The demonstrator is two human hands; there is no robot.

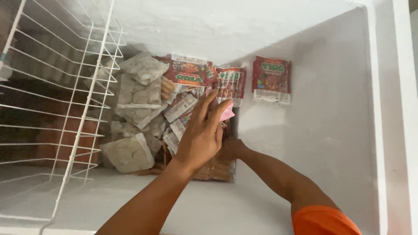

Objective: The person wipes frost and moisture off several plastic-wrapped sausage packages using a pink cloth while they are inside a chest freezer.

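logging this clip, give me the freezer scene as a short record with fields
place: inside of a white chest freezer
left hand: fingers spread over a pink packet
right hand: lower down among the packets, partly hidden by the left hand
contents: red sausage packets, pale bags of frozen pieces
apart: one red packet against the right wall
left side: white wire basket

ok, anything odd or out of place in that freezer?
One red packet clings flat to the side wall, apart from the pile below, as if frozen on. The rest lie in a loose heap. Left hand rests on the packets; right hand reaches under it.
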